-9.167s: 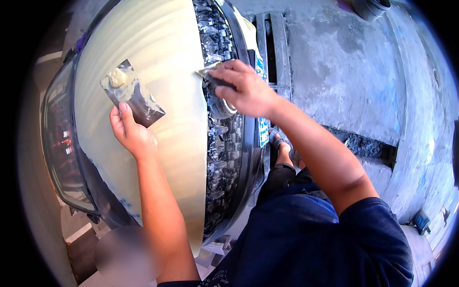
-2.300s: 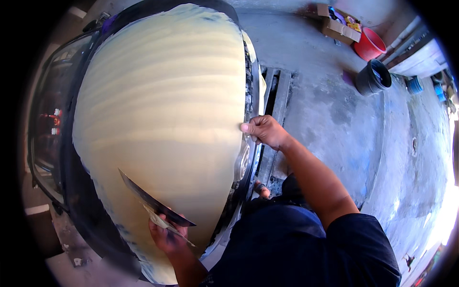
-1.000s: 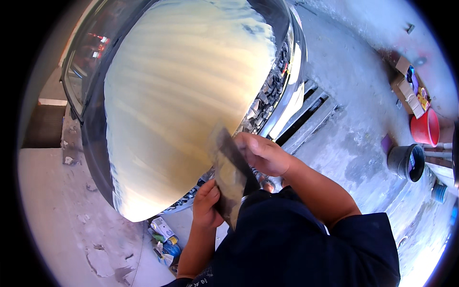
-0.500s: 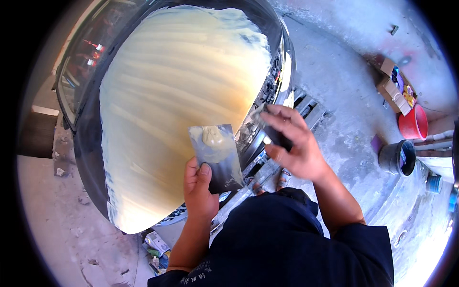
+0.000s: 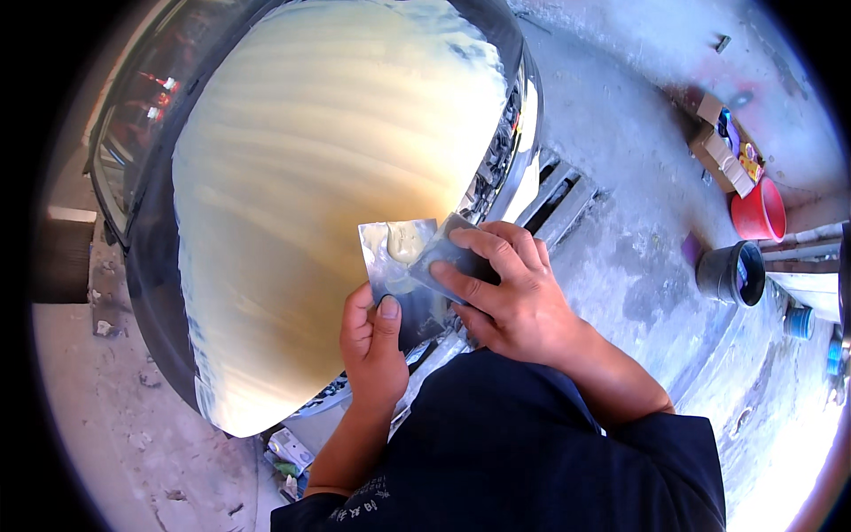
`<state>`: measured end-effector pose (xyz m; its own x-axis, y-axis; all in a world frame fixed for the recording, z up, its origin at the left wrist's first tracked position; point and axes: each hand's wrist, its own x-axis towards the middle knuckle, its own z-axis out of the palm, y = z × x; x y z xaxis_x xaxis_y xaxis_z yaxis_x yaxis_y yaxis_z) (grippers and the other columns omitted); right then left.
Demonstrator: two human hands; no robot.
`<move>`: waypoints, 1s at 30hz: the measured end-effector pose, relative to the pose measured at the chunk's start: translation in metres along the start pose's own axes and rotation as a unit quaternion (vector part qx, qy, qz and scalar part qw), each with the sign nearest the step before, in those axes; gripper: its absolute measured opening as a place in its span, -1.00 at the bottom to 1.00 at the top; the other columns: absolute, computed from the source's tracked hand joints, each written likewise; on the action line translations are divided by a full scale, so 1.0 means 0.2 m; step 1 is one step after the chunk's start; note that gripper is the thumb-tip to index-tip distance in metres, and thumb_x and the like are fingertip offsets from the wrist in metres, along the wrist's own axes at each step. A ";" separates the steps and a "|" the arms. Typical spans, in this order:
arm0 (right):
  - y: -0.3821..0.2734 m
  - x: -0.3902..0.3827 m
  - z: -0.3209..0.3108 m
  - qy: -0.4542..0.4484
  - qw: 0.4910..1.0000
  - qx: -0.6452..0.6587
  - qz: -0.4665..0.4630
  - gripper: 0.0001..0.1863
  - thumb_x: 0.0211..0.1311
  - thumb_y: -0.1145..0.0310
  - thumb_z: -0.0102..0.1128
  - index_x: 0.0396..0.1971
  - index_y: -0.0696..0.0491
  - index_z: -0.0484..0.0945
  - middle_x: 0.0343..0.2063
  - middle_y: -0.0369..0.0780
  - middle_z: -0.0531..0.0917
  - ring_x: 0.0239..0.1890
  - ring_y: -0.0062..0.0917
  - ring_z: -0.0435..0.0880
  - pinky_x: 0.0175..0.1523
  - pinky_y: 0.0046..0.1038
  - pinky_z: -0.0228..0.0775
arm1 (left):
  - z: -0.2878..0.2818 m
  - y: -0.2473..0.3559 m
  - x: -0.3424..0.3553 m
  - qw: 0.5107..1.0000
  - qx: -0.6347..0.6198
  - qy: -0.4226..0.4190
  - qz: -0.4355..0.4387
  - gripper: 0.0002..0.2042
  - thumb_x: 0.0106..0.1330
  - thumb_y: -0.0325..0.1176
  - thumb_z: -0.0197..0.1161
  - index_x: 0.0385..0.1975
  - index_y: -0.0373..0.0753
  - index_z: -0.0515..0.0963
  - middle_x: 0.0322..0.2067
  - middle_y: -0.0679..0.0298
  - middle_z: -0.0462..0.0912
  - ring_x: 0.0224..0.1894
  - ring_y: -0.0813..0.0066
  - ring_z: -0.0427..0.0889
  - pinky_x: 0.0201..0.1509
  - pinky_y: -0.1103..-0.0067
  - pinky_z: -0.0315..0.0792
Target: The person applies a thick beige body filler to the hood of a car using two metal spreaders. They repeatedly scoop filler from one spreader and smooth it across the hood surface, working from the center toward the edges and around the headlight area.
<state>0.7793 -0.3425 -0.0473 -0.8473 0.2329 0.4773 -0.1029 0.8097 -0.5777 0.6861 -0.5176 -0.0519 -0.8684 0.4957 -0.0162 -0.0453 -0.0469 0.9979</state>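
Observation:
My left hand (image 5: 372, 346) is closed on a flat, dark rectangular plate (image 5: 417, 319), its thumb lying across the top face. Cream-coloured putty (image 5: 406, 238) sits in a smear near the plate's far edge. Closed around a dark, thin spreader (image 5: 461, 248), my right hand (image 5: 523, 297) has its fingers on top of the blade. The spreader's left edge overlaps the plate and meets the putty. Beyond both hands lies a car hood (image 5: 301, 195), coated broadly in streaked cream putty with dark borders.
The windshield (image 5: 146, 133) is at the far left. A slatted pallet (image 5: 563, 204) lies right of the car's front. Along the right wall stand an open cardboard box (image 5: 722, 160), a red bucket (image 5: 760, 211), a black bucket (image 5: 734, 273) and a blue container (image 5: 798, 323).
My right hand has moved left and brought the spreader onto the plate at the putty. The left hand still holds the plate, and the view has shifted slightly.

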 end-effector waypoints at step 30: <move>0.74 0.05 0.26 -0.019 0.997 -0.079 0.019 -0.50 0.03 0.45 0.25 0.06 -0.16 0.54 0.17 -0.28 0.37 0.26 -0.27 0.25 0.26 -0.18 0.15 | -0.45 -0.28 0.59 0.990 -0.067 0.058 0.109 -0.70 0.41 -0.42 0.04 0.09 -0.37 0.31 0.03 0.13 0.49 0.09 0.34 0.48 0.23 0.37 0.35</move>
<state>0.7287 -0.2484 -0.1622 -0.8685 0.2468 0.4300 0.0105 0.8762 -0.4818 0.5411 -0.5345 -0.1144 -0.9149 0.3592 0.1840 0.0911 -0.2602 0.9612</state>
